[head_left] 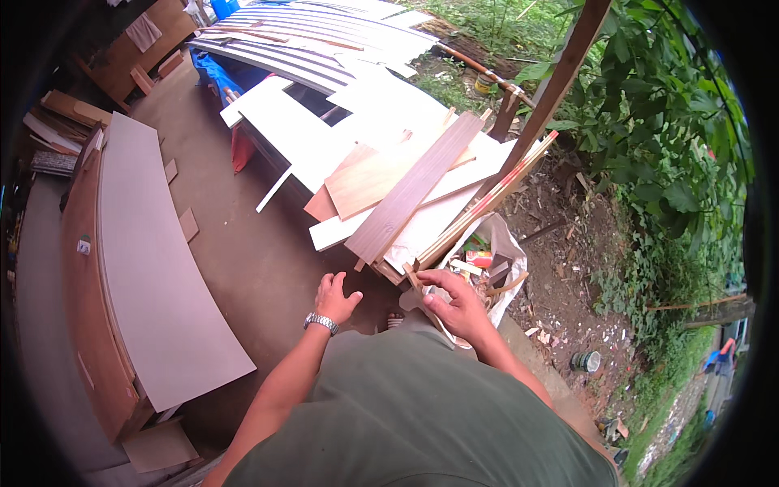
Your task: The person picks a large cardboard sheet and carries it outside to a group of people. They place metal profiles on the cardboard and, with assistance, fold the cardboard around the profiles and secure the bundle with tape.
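Note:
My left hand (334, 299) is held over the floor in front of the stacked boards, its fingers apart and nothing in it. A metal-banded watch (321, 323) circles that wrist. My right hand (462, 308) is beside the board pile, its thumb and fingers around a short, thin wooden strip (412, 277); part of the strip is hidden by the hand. Just beyond, a white sack (516, 264) stands open with wood offcuts and a red-and-yellow packet (479, 259) in it. A long brown wood-grain board (418, 187) tops the pile to the front.
White panels (296, 134) and plywood pieces (353, 183) cover the bench ahead. Bundled wooden strips (495, 195) lie along its right edge, near a slanting post (560, 85). At left, a long grey sheet (154, 252) tops a wooden stack. A can (585, 361) lies on the dirt.

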Action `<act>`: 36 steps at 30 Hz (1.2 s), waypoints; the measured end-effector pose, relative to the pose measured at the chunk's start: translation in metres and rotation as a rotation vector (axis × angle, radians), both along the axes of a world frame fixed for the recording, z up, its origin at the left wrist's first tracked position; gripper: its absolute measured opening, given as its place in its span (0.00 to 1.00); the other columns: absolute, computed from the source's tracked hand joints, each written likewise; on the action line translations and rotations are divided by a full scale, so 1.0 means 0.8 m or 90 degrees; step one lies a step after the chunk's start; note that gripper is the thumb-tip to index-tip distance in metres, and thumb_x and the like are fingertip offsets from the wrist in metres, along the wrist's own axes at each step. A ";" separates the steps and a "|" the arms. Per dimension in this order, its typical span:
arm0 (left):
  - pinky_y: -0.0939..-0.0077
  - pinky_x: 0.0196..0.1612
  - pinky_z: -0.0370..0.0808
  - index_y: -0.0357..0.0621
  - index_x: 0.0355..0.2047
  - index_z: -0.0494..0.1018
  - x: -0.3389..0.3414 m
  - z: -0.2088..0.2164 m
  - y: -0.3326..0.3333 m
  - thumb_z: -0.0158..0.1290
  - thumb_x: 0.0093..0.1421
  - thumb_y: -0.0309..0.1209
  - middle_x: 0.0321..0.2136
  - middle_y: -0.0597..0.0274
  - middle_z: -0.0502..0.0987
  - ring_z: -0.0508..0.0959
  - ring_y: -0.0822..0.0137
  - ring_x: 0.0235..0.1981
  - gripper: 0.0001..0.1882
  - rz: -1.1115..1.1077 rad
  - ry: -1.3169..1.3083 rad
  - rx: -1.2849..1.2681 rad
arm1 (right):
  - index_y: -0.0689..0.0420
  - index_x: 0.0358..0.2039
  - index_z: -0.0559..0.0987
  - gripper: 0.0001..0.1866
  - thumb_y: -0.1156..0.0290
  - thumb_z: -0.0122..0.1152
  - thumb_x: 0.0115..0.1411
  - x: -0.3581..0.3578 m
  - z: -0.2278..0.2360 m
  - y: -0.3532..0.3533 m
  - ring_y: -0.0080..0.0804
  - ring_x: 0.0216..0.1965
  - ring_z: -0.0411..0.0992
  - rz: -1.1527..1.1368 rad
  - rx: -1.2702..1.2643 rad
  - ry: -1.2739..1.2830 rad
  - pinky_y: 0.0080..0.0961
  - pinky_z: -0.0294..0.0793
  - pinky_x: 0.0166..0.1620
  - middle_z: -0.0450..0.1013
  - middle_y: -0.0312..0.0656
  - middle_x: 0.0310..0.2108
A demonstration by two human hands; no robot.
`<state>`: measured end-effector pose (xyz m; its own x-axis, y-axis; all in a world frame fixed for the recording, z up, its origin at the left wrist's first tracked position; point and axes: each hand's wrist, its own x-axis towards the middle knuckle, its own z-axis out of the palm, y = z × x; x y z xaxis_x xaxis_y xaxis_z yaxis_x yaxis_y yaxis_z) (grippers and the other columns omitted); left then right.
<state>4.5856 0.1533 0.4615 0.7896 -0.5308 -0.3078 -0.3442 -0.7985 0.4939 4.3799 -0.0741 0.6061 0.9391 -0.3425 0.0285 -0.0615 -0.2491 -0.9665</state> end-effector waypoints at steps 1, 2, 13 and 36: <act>0.50 0.68 0.64 0.46 0.66 0.66 0.017 0.001 -0.008 0.64 0.57 0.49 0.68 0.43 0.60 0.62 0.45 0.69 0.40 -0.014 -0.025 0.018 | 0.61 0.59 0.76 0.25 0.59 0.63 0.67 0.017 0.014 0.000 0.35 0.56 0.74 0.008 -0.031 -0.014 0.34 0.71 0.60 0.77 0.44 0.52; 0.46 0.68 0.62 0.46 0.66 0.66 0.040 -0.001 -0.018 0.64 0.56 0.49 0.68 0.42 0.58 0.59 0.44 0.70 0.41 -0.030 -0.034 0.001 | 0.60 0.59 0.76 0.24 0.61 0.64 0.66 0.036 0.025 0.001 0.36 0.55 0.74 -0.002 -0.015 -0.014 0.34 0.72 0.59 0.77 0.44 0.52; 0.40 0.67 0.60 0.47 0.67 0.64 0.324 -0.030 -0.169 0.64 0.55 0.53 0.67 0.43 0.57 0.58 0.42 0.69 0.44 -0.243 -0.036 0.031 | 0.58 0.69 0.64 0.33 0.59 0.60 0.70 0.213 0.002 0.061 0.35 0.64 0.65 -0.401 0.350 0.086 0.37 0.63 0.66 0.67 0.47 0.64; 0.51 0.65 0.71 0.42 0.74 0.43 0.421 -0.085 -0.248 0.74 0.47 0.39 0.68 0.30 0.48 0.69 0.32 0.61 0.63 -0.346 0.084 0.151 | 0.57 0.63 0.71 0.41 0.44 0.67 0.56 0.294 -0.304 -0.118 0.54 0.65 0.66 -1.003 0.330 0.649 0.49 0.64 0.66 0.69 0.56 0.63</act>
